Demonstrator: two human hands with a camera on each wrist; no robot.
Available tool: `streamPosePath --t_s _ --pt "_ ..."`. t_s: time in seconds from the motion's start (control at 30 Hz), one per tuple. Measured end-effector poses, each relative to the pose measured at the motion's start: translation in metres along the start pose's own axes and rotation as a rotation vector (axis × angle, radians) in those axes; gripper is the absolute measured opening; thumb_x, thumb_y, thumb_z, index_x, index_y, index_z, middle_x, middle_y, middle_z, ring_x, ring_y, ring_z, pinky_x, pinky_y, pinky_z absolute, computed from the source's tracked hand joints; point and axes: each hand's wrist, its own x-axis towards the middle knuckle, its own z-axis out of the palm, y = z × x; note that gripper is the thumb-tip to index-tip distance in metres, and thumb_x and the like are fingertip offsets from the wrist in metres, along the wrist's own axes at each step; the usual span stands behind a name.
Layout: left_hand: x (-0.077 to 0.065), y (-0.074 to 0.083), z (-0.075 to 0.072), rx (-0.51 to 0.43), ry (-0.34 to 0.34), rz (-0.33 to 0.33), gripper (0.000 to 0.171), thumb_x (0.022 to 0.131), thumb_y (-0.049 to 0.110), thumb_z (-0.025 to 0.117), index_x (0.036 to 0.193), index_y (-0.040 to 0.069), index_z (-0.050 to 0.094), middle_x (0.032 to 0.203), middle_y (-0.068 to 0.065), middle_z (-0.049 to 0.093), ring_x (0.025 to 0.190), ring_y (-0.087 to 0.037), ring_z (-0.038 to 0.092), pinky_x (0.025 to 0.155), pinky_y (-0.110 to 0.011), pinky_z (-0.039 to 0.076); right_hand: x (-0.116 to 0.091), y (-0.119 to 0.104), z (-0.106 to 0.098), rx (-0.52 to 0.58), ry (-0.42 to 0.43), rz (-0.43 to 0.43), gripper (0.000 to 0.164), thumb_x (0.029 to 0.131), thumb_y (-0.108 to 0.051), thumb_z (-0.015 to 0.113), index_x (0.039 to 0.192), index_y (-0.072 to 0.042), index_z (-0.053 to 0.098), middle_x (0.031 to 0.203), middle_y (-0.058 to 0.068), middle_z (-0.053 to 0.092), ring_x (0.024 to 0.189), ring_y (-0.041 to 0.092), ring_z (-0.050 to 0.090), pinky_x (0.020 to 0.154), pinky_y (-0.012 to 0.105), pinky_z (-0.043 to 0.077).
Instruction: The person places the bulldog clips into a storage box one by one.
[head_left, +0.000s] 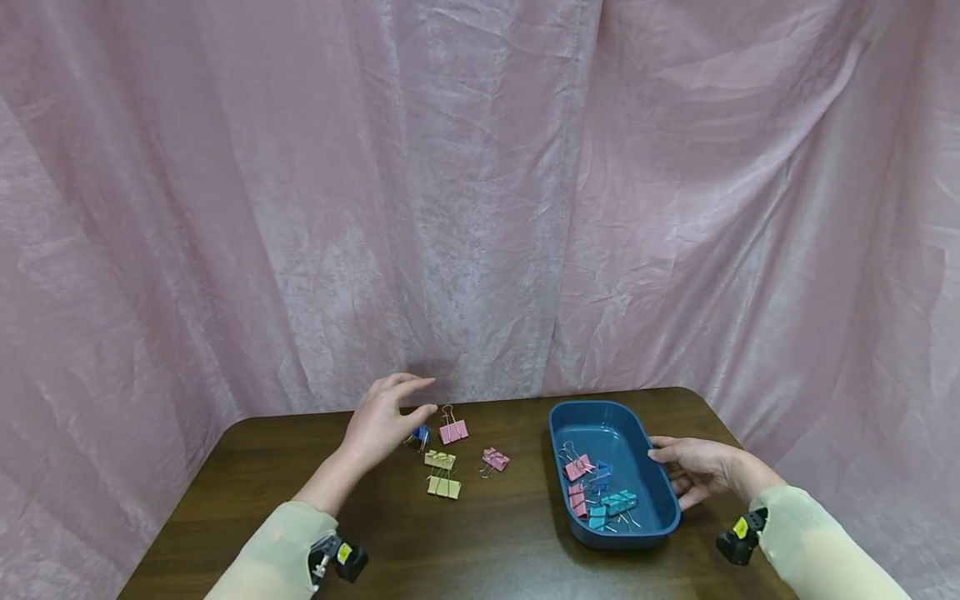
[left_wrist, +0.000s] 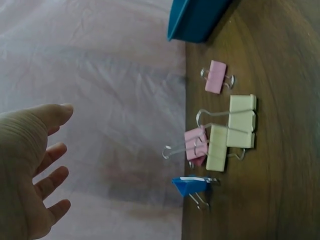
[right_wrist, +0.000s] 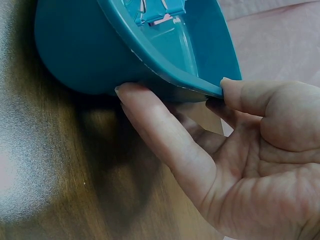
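My left hand (head_left: 384, 418) hovers over the far left part of the table, thumb and fingers apart and nothing between them. A blue binder clip (head_left: 421, 434) lies just below its thumb. To the right of that are a pink binder clip (head_left: 453, 432) and two yellow ones, the nearer yellow clip (head_left: 444, 487) lower down; a smaller pink clip (head_left: 495, 458) lies apart. With thumb at the rim and fingers along the outer wall, my right hand (right_wrist: 240, 145) holds a blue tray (head_left: 615, 421). Pink clips (head_left: 577, 467), a blue clip (head_left: 602, 477) and teal clips (head_left: 619, 502) lie inside.
The brown wooden table (head_left: 360, 542) has rounded far corners. A pink curtain (head_left: 480, 208) hangs right behind its back edge. Each wrist carries a small black camera, the left camera (head_left: 349, 560) hanging below the sleeve.
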Motion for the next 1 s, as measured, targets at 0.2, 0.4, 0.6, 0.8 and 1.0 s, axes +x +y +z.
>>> streamPosePath --t_s 0.2,0.4,0.6,0.8,1.0 --pt "0.001 -0.015 0.002 0.063 0.007 -0.022 0.044 0.093 0.039 0.076 0.134 0.024 0.069 0.133 -0.005 0.064 0.126 -0.036 0.054 0.104 -0.059 0.04 0.0 0.0 0.001 -0.005 0.02 0.014 0.06 0.109 -0.021 0.045 0.161 -0.007 0.02 0.119 0.021 0.067 0.097 0.041 0.072 0.071 0.052 0.061" --pt "0.001 -0.027 0.003 0.094 0.008 -0.063 0.045 0.093 0.039 0.075 0.133 0.021 0.07 0.132 -0.008 0.064 0.124 -0.037 0.054 0.101 -0.061 0.042 0.0 0.001 0.001 -0.014 0.025 0.014 0.059 0.109 -0.021 0.045 0.161 -0.007 0.021 0.118 0.02 0.068 0.096 0.04 0.072 0.07 0.051 0.061" --pt "0.001 -0.038 0.005 0.12 0.01 -0.092 0.044 0.092 0.04 0.076 0.131 0.021 0.071 0.132 -0.008 0.064 0.124 -0.038 0.054 0.102 -0.059 0.042 0.001 0.0 0.001 -0.011 0.025 0.01 0.059 0.109 -0.021 0.045 0.161 -0.006 0.021 0.116 0.02 0.068 0.095 0.04 0.072 0.07 0.051 0.061" --pt "0.001 -0.043 0.008 0.136 0.008 -0.117 0.04 0.092 0.04 0.076 0.127 0.02 0.073 0.13 -0.007 0.066 0.121 -0.038 0.055 0.101 -0.059 0.042 0.0 0.0 0.001 -0.01 0.017 0.004 0.06 0.109 -0.022 0.046 0.161 -0.006 0.019 0.117 0.021 0.068 0.095 0.04 0.072 0.071 0.052 0.061" --pt "0.0 -0.049 0.014 0.17 0.006 -0.142 0.039 0.091 0.04 0.076 0.124 0.019 0.074 0.128 -0.009 0.066 0.122 -0.041 0.055 0.104 -0.062 0.038 -0.001 -0.001 0.002 -0.014 0.033 0.011 0.059 0.109 -0.021 0.045 0.161 -0.006 0.021 0.116 0.021 0.068 0.095 0.04 0.072 0.071 0.052 0.061"
